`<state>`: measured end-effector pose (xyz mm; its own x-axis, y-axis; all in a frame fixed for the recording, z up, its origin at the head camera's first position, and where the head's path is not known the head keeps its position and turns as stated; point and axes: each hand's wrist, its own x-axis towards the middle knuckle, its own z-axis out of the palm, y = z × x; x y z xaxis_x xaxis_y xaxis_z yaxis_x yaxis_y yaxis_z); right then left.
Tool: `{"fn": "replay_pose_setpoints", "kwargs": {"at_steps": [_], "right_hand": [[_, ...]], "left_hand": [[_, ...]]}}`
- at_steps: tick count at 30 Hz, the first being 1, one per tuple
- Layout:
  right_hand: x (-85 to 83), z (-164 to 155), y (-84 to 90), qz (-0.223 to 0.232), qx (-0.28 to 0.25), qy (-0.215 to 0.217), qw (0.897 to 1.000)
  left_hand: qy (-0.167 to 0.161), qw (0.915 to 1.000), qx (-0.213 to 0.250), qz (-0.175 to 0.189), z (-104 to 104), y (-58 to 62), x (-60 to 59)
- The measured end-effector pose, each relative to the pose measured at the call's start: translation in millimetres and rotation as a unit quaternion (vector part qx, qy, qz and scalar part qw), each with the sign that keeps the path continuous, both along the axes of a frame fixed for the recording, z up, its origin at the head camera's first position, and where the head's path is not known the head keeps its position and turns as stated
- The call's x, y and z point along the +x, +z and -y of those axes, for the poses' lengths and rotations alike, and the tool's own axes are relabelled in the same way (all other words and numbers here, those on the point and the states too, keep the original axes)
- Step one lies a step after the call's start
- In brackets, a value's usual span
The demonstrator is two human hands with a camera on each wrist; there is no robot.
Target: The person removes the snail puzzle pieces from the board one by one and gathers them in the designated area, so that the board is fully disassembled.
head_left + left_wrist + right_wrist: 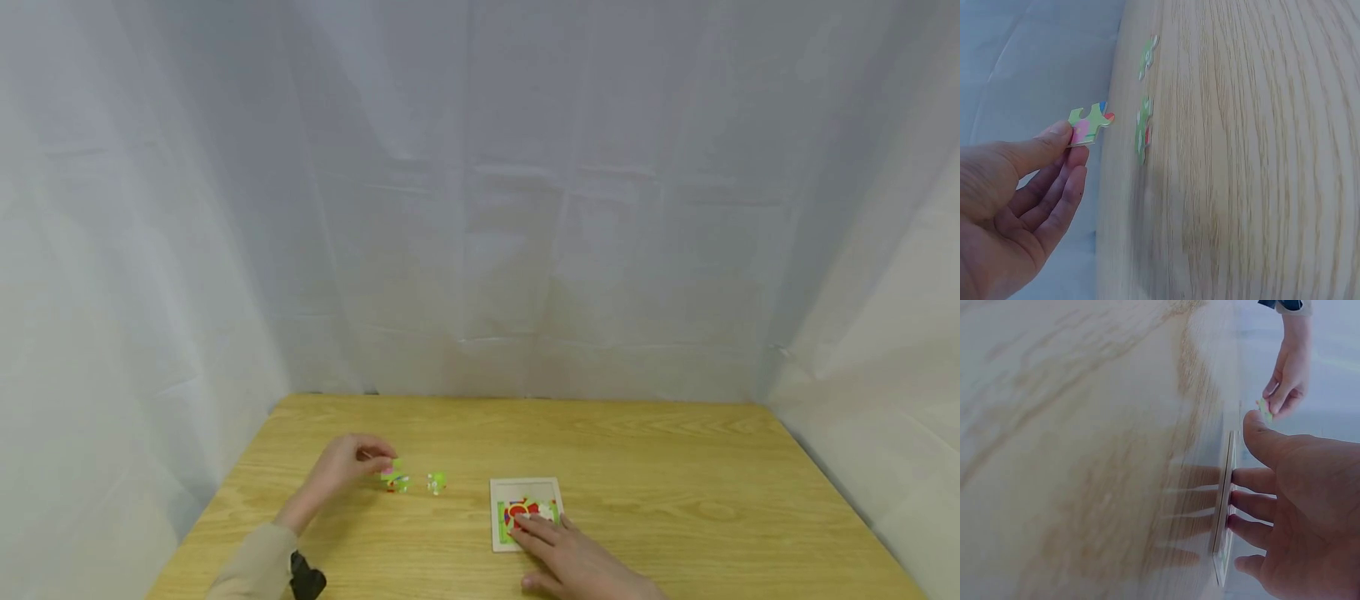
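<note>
Between thumb and fingers my left hand [348,460] pinches a green puzzle piece [1090,125] with pink, blue and red patches, raised off the table in the left wrist view. Close by on the wood lie two more green pieces, one puzzle piece [1143,130] nearer and another puzzle piece [1147,57] farther. My right hand [570,557] lies with fairly straight fingers on the wooden puzzle tray [526,481], fingertips on the red, white and green assembled pieces [517,510]. The tray's upper part shows bare backing. In the right wrist view those fingertips touch the tray's edge-on face.
The wooden table [660,475] extends around the tray and pieces. White sheeting [525,250] hangs behind it and along both sides. A black device [306,577] is strapped at the left wrist, by a beige sleeve [258,562].
</note>
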<state>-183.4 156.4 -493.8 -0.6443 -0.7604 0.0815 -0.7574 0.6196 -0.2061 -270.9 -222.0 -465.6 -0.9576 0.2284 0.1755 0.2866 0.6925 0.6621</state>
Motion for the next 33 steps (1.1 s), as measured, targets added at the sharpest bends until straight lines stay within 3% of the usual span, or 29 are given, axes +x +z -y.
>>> {"fn": "replay_pose_setpoints", "kwargs": {"at_steps": [5,11,18,25,33], "right_hand": [[0.1,-0.5,0.4,0.001,-0.001,0.003,1.000],[-0.6,-0.8,-3.3,-0.016,-0.004,0.008,1.000],[-0.7,-0.6,-3.9,-0.006,-0.004,0.002,1.000],[0.3,-1.1,-0.8,0.011,-0.003,0.000,1.000],[-0.2,-0.5,-0.4,0.016,0.000,-0.003,1.000]], "left_hand": [[0.018,0.9997,-0.018,-0.004,12.2,-3.7,0.0],[0.018,0.9988,-0.044,-0.015,26.4,-8.4,0.8],[0.017,0.9981,-0.058,-0.007,37.9,-13.8,2.0],[0.009,0.9981,-0.060,-0.008,38.3,-15.9,3.2],[0.031,0.9978,-0.058,0.006,32.1,-14.4,5.0]]}}
